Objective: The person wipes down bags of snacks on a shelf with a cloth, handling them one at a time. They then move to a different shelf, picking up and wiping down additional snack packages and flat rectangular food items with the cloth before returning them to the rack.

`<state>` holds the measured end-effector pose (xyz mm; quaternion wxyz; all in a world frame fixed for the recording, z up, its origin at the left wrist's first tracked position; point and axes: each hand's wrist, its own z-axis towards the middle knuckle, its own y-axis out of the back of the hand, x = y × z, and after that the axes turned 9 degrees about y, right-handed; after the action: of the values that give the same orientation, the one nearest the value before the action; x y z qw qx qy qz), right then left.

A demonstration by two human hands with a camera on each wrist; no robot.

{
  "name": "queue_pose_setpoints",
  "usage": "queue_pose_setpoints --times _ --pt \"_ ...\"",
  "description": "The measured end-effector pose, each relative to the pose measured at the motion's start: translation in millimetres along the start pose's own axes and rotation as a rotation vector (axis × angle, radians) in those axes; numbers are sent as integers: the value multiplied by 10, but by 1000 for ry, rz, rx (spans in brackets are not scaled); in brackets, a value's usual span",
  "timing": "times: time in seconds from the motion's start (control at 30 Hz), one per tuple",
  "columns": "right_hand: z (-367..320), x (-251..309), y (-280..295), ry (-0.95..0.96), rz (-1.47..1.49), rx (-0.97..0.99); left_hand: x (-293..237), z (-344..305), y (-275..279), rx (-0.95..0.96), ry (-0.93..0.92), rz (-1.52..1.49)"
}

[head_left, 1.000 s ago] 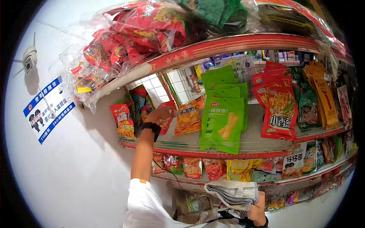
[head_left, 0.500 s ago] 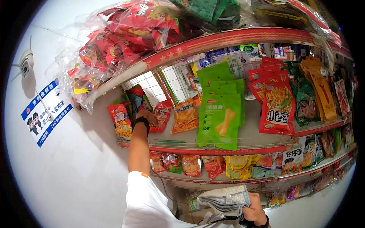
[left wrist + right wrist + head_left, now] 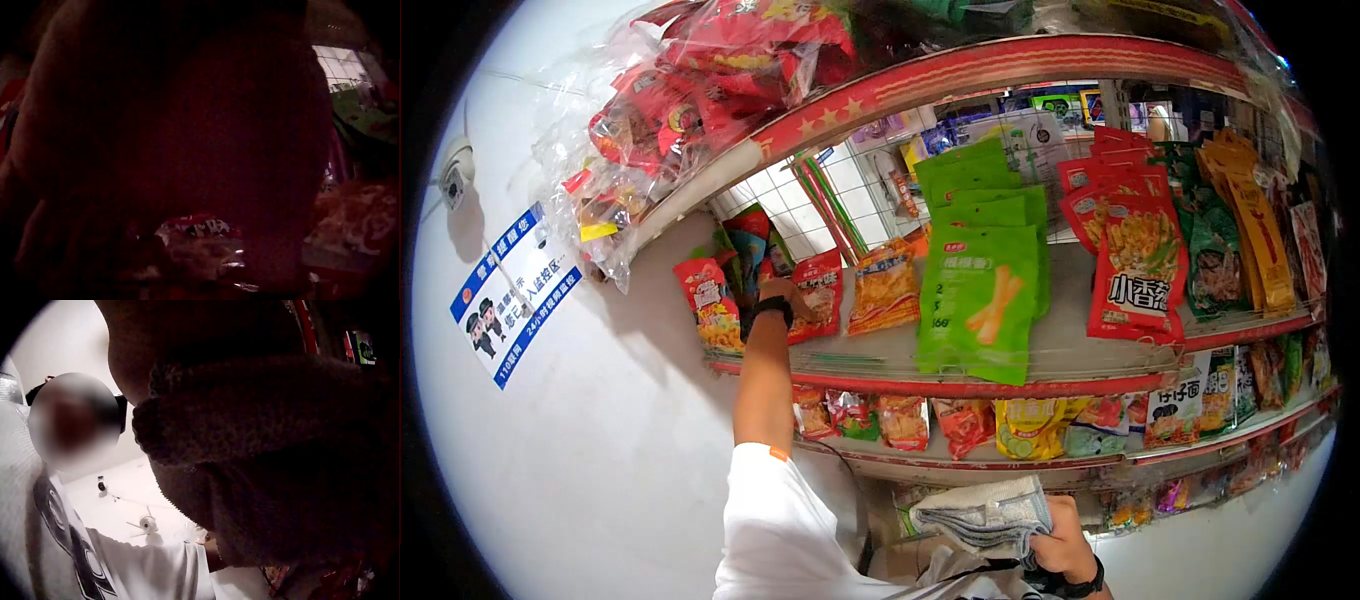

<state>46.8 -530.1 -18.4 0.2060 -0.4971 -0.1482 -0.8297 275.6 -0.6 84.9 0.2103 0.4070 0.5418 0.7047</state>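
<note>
On the left part of the middle shelf, my left hand point(image 3: 785, 297) reaches in among snack packets. One digit lies against the left edge of a red packet point(image 3: 818, 290); the other fingers are largely hidden. Left of the wrist stands another red packet point(image 3: 708, 300), with darker packets point(image 3: 750, 243) behind. The left wrist view is very dark, with the hand point(image 3: 175, 137) covering most of it. My right hand point(image 3: 1063, 540) grips a folded grey-white cloth point(image 3: 985, 512) below the shelves; the cloth point(image 3: 200, 434) is a dark mass in the right wrist view.
An orange-yellow packet point(image 3: 884, 287) and green packets point(image 3: 980, 290) stand to the right, then red ones point(image 3: 1138, 265). Plastic-wrapped bags point(image 3: 730, 80) sit overhead on the top shelf point(image 3: 880, 80). More packets line the lower shelf point(image 3: 1040, 465). A white wall is at the left.
My left hand has moved left from the upper part of the red packet to its left edge. The shelves appear higher in the head view; my right hand still holds the cloth.
</note>
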Motion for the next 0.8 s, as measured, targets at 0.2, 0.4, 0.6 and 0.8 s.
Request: queue_pose_setpoints --times 0.2,0.4,0.6,0.8 --pt "33 -69 67 29 -6 -16 51 -82 45 -21 -53 -16" --pt "48 -59 50 -28 23 9 167 -372 378 -188 -209 -480" --pt "58 -185 -31 -10 139 -25 -109 -1864 896 -291 -265 -1372" --pt "118 -206 -37 -82 66 -201 -350 -2891 707 -170 -264 -1681"
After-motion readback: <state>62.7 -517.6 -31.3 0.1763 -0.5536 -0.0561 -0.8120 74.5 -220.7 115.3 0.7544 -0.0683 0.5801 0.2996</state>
